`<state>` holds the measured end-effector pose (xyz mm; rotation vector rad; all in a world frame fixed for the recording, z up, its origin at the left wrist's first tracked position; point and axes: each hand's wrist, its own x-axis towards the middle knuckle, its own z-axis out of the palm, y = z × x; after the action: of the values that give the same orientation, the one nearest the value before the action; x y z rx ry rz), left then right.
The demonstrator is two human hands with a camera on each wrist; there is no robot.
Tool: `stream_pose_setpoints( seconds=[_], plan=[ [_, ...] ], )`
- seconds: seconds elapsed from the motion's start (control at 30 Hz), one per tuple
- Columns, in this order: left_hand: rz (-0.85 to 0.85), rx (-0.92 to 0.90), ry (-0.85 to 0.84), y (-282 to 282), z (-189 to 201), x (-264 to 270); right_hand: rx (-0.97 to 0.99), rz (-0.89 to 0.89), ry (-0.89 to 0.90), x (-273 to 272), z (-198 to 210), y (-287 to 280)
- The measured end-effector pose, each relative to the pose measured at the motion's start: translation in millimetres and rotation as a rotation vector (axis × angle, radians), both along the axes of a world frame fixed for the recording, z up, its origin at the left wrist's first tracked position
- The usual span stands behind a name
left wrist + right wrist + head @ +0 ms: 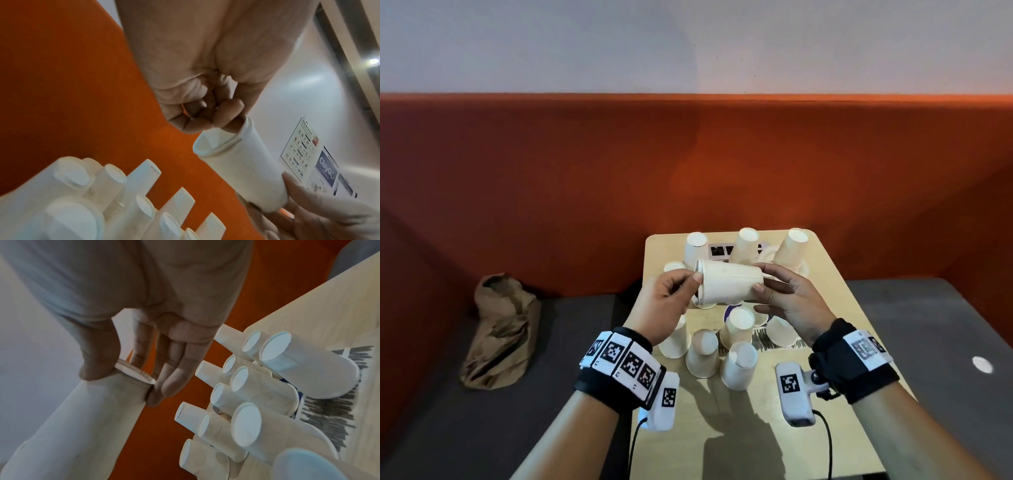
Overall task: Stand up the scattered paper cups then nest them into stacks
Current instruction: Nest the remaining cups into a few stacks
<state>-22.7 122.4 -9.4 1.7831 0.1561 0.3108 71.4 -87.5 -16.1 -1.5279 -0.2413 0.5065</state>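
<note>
A white paper cup (pixel 729 282) lies on its side in the air above the table (pixel 664 246), mouth to the left. In the left wrist view a second rim juts from its mouth (pixel 242 170), so it looks like a nested pair. My left hand (pixel 688 281) pinches the rim with thumb and curled fingers (pixel 224 116). My right hand (pixel 765 279) grips the base end, thumb on one side and fingers on the other (pixel 131 376). Beneath, several more cups (pixel 702 356) stand upside down on the table.
The small wooden table carries a printed sheet with dark marks (pixel 767 342) under the cups. A crumpled brown paper bag (pixel 500 329) lies on the grey bench seat to the left. An orange backrest (pixel 688 171) rises behind the table.
</note>
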Motion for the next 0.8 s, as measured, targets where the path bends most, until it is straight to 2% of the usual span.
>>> stream_pose_setpoints(
  seconds=[0.13,0.2,0.33,0.5,0.67,0.8],
  plan=[
    [0.106,0.074,-0.041,10,3,-2,0.012,-0.049,0.103,0,4,-2],
    [0.062,0.081,-0.036,15,4,-3,0.006,-0.066,0.140,0,6,-2],
    [-0.134,0.174,0.000,13,4,-7,-0.080,-0.047,0.154,-4,13,1],
    [-0.065,0.139,0.014,3,2,-3,-0.150,-0.068,0.209,-9,22,5],
    [-0.126,0.216,0.026,3,3,-3,-0.294,0.036,0.197,-9,19,3],
    [-0.110,0.217,0.061,1,7,-1,-0.360,0.089,0.192,-7,14,0]
  ],
)
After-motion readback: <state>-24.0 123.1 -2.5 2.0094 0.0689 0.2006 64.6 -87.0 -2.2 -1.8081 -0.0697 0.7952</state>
